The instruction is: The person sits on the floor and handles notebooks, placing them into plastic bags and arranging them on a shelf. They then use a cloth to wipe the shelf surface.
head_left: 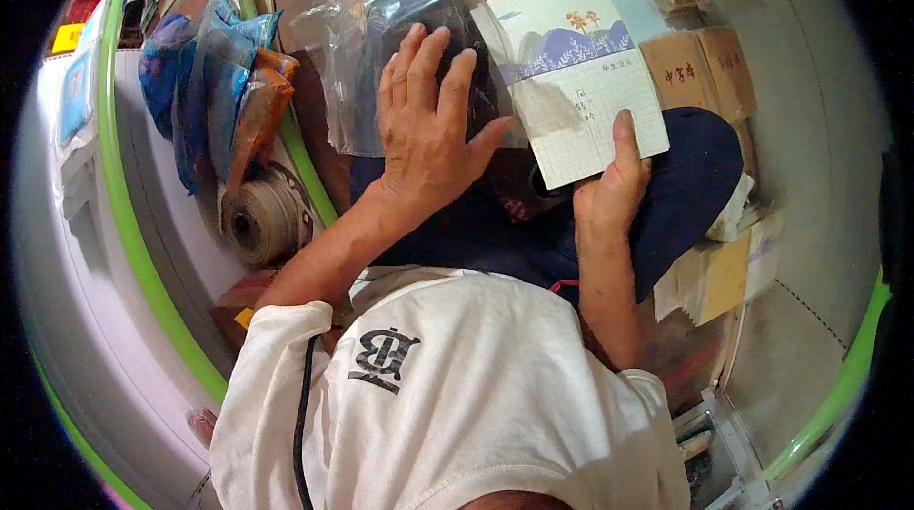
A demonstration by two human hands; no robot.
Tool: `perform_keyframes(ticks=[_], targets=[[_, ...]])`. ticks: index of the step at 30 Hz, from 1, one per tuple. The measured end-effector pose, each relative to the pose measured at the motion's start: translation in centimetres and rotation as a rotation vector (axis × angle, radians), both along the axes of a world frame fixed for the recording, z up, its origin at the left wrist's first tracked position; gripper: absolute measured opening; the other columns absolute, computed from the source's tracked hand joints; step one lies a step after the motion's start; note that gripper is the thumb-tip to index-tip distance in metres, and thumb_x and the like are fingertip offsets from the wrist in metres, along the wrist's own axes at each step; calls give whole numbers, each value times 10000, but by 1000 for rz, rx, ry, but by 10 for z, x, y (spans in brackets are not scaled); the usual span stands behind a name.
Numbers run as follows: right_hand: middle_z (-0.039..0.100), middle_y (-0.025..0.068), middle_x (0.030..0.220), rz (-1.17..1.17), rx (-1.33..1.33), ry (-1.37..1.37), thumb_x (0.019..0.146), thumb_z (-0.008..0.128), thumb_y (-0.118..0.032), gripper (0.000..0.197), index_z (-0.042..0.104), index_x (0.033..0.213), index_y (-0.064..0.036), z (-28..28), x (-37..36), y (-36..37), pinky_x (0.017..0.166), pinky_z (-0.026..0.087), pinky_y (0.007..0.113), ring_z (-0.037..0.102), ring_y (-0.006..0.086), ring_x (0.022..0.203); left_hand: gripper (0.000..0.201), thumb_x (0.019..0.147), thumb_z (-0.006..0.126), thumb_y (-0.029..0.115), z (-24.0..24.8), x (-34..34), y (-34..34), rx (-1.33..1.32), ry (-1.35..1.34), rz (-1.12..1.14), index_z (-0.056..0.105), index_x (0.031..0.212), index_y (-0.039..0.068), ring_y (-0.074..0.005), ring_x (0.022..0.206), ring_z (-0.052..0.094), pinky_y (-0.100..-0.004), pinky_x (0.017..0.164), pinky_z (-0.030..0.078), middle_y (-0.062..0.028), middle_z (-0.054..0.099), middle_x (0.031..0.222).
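My right hand (611, 188) grips a notebook (571, 62) by its lower edge, thumb on top and the fingers hidden beneath. Its cover is pale with purple hills, small orange plants and a grid panel bearing some writing. Over my left knee, my left hand (426, 110) lies open with its fingers spread on a clear plastic bag (354, 62). The bag is crumpled, and its right side reaches the notebook's left edge. Dark trousers (690, 167) cover my crossed legs under both.
Blue and orange plastic packaging (214, 72) hangs at the left above a roll of twine (262, 220). Brown paper-wrapped bundles (690, 77) stand beyond my right knee, and more paper stacks (709, 281) lie beside it. Green-edged shelving (129, 234) runs along the left.
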State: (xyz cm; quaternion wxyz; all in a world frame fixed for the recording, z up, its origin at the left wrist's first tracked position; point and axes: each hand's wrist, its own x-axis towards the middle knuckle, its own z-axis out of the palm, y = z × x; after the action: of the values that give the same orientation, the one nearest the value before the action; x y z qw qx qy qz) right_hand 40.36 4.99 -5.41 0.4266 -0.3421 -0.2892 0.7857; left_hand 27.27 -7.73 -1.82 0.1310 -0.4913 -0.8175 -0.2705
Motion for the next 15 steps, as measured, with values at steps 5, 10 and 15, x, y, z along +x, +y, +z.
perform_keyframes(ticks=[5,10,15], targets=[[517,152,1220,-7,56,-65,892,532,-140,438,408,1271,42,-1,-2,0,924,439,375,537,264,1090,646,624,748,124,0,0,-2,-60,-20,61,463,1196,27,-405,1267,331,-492,1019,301,-219,378,1328],[522,148,1214,6,0,-26,890,537,-145,448,408,1272,47,0,-3,3,919,441,371,537,263,1091,581,658,644,6,-8,-12,-10,20,-2,84,447,1205,5,-419,1251,348,-464,1025,315,-236,376,1320],[580,134,1144,-86,271,-288,877,583,-169,391,508,1180,66,13,-12,-6,856,470,344,586,227,999,548,685,643,25,-1,-23,-13,93,38,100,456,1199,-6,-408,1170,435,-448,975,374,-229,427,1266]])
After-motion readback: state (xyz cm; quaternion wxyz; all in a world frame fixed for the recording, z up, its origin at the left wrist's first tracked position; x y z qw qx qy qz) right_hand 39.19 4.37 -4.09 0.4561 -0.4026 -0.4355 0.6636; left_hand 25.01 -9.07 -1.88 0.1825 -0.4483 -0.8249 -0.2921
